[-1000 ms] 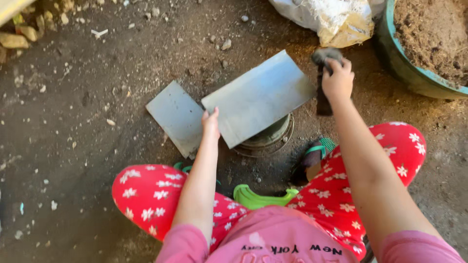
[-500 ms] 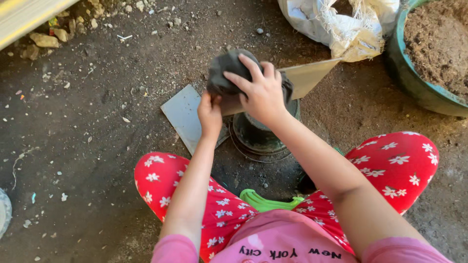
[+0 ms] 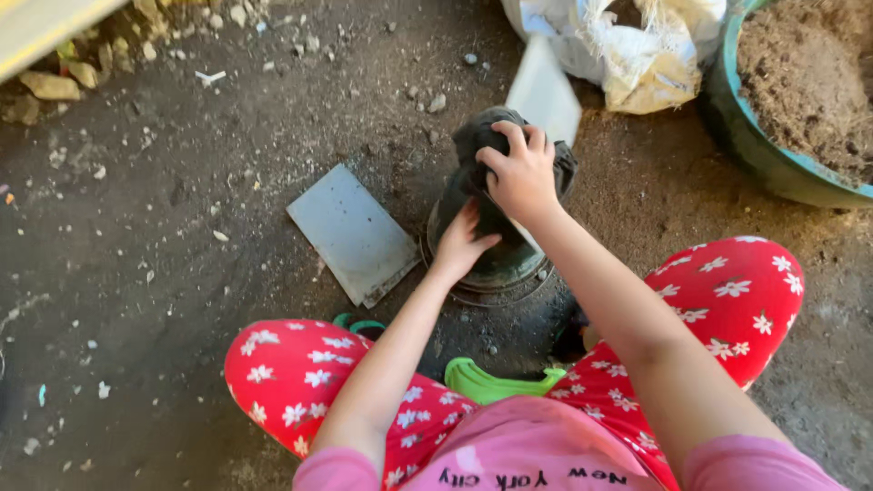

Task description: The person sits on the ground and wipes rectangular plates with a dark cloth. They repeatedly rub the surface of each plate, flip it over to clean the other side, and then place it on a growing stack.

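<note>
- My right hand (image 3: 520,173) sits on top of a dark, crumpled lump of cloth-like material (image 3: 482,145); the fingers are curled down over it in a firm grasp, knuckles up.
- The lump rests on the upper end of a dark, rounded mould (image 3: 496,255) standing on the ground directly in front of my knees.
- My left hand (image 3: 462,244) lies against the mould's side just below the lump; fingers are extended and close together, pressed flat to the surface rather than wrapped around it.
- The mould has a smooth, dull surface and a wider circular rim at its base, set into loose soil.
- A flat, grey rectangular tile (image 3: 355,235) lies on the ground just left of the mould.
- A second pale flat sheet (image 3: 544,89) shows tilted behind my right hand.
- A white woven sack (image 3: 627,45) and a green basin (image 3: 755,155) filled with dry, fibrous soil stand beyond, to the right.
- The ground (image 3: 164,227) is dark, compacted earth with scattered pebbles.
</note>
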`<state>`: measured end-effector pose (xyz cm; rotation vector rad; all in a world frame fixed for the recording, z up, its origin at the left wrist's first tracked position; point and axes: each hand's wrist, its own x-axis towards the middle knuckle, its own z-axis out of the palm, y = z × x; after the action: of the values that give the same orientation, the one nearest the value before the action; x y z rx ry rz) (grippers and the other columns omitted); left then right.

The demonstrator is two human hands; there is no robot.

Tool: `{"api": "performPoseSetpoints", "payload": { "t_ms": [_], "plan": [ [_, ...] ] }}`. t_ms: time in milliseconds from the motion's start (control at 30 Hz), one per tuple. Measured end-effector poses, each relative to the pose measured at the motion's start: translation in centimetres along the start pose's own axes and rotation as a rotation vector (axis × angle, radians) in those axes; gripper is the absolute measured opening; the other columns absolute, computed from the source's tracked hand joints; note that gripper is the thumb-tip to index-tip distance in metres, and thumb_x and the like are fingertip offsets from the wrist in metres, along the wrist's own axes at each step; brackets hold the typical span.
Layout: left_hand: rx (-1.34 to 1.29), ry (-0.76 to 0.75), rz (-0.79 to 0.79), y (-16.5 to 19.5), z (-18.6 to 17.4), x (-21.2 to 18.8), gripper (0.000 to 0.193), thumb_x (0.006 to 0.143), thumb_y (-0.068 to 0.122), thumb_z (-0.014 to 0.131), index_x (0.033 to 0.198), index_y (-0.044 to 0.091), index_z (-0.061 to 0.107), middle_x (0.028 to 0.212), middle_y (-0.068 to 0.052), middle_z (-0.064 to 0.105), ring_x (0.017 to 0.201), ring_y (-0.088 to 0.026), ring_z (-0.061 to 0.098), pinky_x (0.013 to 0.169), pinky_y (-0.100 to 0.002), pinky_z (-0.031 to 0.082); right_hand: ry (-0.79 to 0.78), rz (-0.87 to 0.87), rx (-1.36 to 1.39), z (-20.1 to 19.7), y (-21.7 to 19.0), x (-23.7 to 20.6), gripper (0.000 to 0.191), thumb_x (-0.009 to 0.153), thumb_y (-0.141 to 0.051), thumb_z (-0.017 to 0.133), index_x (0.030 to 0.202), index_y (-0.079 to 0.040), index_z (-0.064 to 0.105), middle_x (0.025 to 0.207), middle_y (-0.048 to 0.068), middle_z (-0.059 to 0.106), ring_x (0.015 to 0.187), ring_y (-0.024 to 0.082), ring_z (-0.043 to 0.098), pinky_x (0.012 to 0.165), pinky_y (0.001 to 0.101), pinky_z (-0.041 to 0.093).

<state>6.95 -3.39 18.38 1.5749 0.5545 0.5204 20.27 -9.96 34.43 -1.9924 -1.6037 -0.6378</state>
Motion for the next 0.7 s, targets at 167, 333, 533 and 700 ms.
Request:
{"api": "performPoseSetpoints", "payload": {
  "t_ms": [167, 333, 533, 700],
  "plan": [
    [-0.377, 0.299, -0.111, -2.7, 6.4, 5.7, 0.048, 0.103, 0.016, 0.061, 0.147, 0.002, 0.048, 0.138, -0.015, 0.062, 0.124, -0.028, 0.062, 0.098, -0.042, 0.051, -0.068, 0.200, 0.281, 3.3, -0.3, -2.7, 0.033, 0.077, -0.007, 0.072, 0.108, -0.019, 0.075, 0.137, 0.012, 0.056, 0.124, 0.041, 0.050, 0.097, 0.0516, 0.044],
    [-0.628, 0.535, -0.195, -4.6, 6.0, 8.3, 0.038, 0.100, 0.011, 0.058, 0.137, 0.004, 0.057, 0.130, -0.014, 0.066, 0.116, -0.023, 0.064, 0.101, -0.036, 0.050, -0.033, 0.743, 0.655, 7.0, 6.7, -6.9, 0.036, 0.084, -0.007, 0.062, 0.118, -0.014, 0.071, 0.130, 0.015, 0.058, 0.127, 0.036, 0.056, 0.112, 0.0408, 0.044],
    [0.127, 0.498, -0.041, -4.7, -2.8, 9.9, 0.014, 0.099, 0.017, 0.071, 0.101, 0.004, 0.073, 0.099, -0.009, 0.077, 0.090, -0.016, 0.070, 0.087, -0.033, 0.056, -0.407, 0.656, 0.485, 1.4, 18.8, -9.5, 0.038, 0.086, -0.014, 0.065, 0.123, -0.012, 0.073, 0.130, 0.020, 0.058, 0.127, 0.039, 0.054, 0.113, 0.0419, 0.042],
    [0.396, 0.475, 0.042, -3.1, -7.4, 17.1, 0.018, 0.090, 0.020, 0.078, 0.089, 0.003, 0.074, 0.085, -0.006, 0.076, 0.079, -0.016, 0.072, 0.074, -0.031, 0.055, -0.471, 0.510, 0.247, -4.2, 21.6, -5.8, 0.040, 0.083, -0.013, 0.068, 0.121, -0.018, 0.075, 0.134, 0.019, 0.056, 0.120, 0.046, 0.052, 0.107, 0.0516, 0.044]
  ]
}}
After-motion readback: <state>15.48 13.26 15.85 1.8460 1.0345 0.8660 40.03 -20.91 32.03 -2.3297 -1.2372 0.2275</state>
